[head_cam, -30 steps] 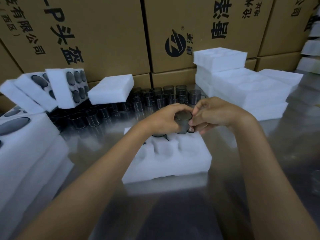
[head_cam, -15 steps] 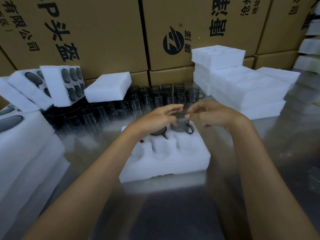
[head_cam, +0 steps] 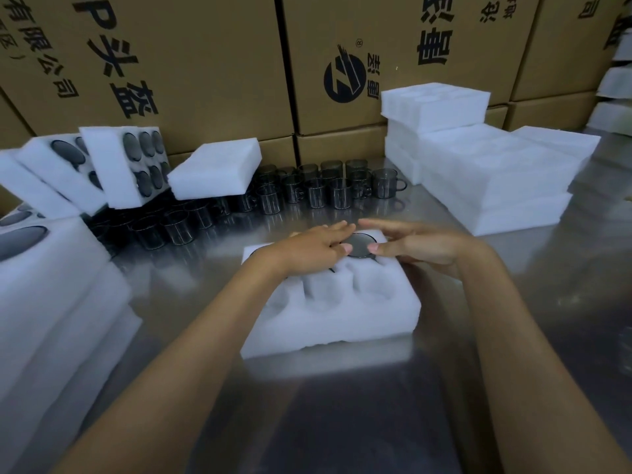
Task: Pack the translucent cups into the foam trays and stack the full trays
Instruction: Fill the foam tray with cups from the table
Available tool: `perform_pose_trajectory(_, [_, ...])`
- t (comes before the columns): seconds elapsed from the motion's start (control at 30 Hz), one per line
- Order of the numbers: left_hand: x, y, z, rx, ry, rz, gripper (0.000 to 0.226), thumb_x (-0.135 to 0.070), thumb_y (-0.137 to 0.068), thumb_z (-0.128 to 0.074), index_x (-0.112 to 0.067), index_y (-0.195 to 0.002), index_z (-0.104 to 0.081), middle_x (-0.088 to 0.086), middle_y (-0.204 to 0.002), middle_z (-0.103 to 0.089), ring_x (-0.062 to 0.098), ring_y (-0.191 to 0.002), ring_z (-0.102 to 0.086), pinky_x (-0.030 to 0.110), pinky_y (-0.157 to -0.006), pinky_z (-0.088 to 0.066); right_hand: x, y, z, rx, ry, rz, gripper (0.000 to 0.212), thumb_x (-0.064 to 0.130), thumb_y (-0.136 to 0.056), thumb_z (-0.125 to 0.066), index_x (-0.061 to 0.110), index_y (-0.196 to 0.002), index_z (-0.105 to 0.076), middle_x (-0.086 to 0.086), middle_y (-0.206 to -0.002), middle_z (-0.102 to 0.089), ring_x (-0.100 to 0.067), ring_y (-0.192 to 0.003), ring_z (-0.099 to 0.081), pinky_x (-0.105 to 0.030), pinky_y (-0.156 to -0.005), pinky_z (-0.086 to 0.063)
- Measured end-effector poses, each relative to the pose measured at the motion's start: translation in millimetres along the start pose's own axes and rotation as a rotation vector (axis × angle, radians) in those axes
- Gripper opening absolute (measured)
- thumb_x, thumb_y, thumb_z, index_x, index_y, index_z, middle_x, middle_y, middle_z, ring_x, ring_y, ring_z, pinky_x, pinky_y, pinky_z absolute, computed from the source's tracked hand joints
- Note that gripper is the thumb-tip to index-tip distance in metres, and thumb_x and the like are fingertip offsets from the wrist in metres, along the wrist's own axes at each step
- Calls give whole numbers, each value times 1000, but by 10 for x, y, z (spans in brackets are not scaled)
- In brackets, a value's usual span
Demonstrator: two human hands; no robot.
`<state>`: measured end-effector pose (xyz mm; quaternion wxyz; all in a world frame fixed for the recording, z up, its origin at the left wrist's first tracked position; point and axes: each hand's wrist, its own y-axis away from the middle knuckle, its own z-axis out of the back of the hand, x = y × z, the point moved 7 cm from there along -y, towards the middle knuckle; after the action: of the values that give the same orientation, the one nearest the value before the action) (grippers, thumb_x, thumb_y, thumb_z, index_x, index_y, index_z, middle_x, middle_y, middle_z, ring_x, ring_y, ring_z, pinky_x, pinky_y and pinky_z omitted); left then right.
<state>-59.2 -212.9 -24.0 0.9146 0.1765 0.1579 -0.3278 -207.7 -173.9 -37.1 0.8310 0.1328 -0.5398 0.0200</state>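
Observation:
A white foam tray (head_cam: 342,323) lies on the metal table in front of me. A smoky translucent cup (head_cam: 359,245) sits sunk in its far right pocket, only the round rim showing. My left hand (head_cam: 307,251) lies over the tray's far row, fingers straight, tips touching the cup's left rim. My right hand (head_cam: 413,246) hovers at the cup's right side with fingers extended, thumb tip at the rim. The near pockets hold nothing. Several loose cups (head_cam: 318,188) stand in rows behind the tray.
Stacked empty foam trays (head_cam: 496,179) stand at the back right. Filled trays (head_cam: 119,162) lean at the back left, and a foam stack (head_cam: 51,302) fills the left edge. One foam slab (head_cam: 215,172) rests on the cups. Cardboard boxes (head_cam: 205,70) wall the back.
Both hands lowered the cup from above the tray into the far right pocket. The fingers have straightened and now only touch its rim.

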Motion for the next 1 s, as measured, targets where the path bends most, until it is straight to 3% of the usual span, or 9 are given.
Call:
perform_pose_trajectory(0.1, [-15,-16,19,3,-8,20,53,-41,-106,-36,-37,-156,-20,-14,-164,-15,14,-151,-15,46,-123,-11,-100,-75,30,-40,-82,-29,82,23,-87,-74,43,-153,-28,10,-142,-40,-10,-139,-32,-28,-107,-36])
perform_pose_trajectory(0.17, [-9,-9,66,11,73,4,53,-41,-103,-45,-37,-154,-29,-13,-160,-29,12,-146,-30,33,-118,-21,-162,-95,16,-74,-182,-7,77,22,-81,-78,42,-146,-40,16,-129,-51,-8,-126,-44,-23,-97,-41])
perform_pose_trajectory(0.3, [197,-124,291,-104,344,38,40,-43,-97,-59,-34,-135,-57,-13,-136,-54,7,-121,-52,27,-105,-37,-272,-168,62,-320,-576,105,35,23,-82,-77,27,-116,-68,-1,-109,-75,-15,-101,-68,-23,-83,-53])
perform_pose_trajectory(0.43, [574,-546,583,-306,385,170,44,-24,-101,-53,-18,-144,-47,-4,-100,-59,12,-85,-61,25,-75,-48,-315,-262,191,-705,-623,87,5,21,-91,-67,18,-90,-71,-8,-90,-76,-14,-77,-69,-20,-66,-56])
perform_pose_trajectory(0.47, [643,-662,632,-316,361,203,48,-21,-101,-53,-16,-148,-42,-2,-101,-59,16,-86,-60,30,-77,-49,-327,-305,190,-724,-557,76,9,25,-91,-68,17,-88,-71,-6,-87,-76,-12,-73,-68,-21,-68,-56])
perform_pose_trajectory(0.57, [788,-960,745,-321,274,298,57,-15,-99,-49,-17,-153,-30,12,-141,-49,27,-105,-60,39,-88,-55,-370,-367,194,-743,-458,71,22,32,-92,-67,12,-85,-72,-2,-79,-76,-9,-65,-64,-29,-75,-54])
perform_pose_trajectory(0.67, [848,-1169,727,-265,222,351,55,-15,-98,-52,-20,-151,-35,16,-146,-43,36,-110,-60,42,-88,-57,-394,-381,220,-740,-456,87,25,34,-93,-65,13,-85,-72,1,-77,-75,-9,-69,-67,-34,-83,-55])
perform_pose_trajectory(0.8, [875,-1255,696,-278,167,306,28,-21,-92,-69,-11,-114,-53,13,-109,-58,30,-89,-60,38,-72,-55,-404,-399,223,-716,-463,85,25,36,-93,-64,15,-84,-72,-1,-79,-76,-13,-77,-68,-38,-89,-55])
perform_pose_trajectory(1.0, [878,-928,707,-371,174,213,32,-18,-84,-78,-14,-72,-49,5,-81,-54,24,-83,-55,37,-80,-49,-382,-358,228,-685,-494,86,21,34,-95,-63,17,-86,-73,-1,-77,-75,-6,-68,-68,-19,-70,-55])
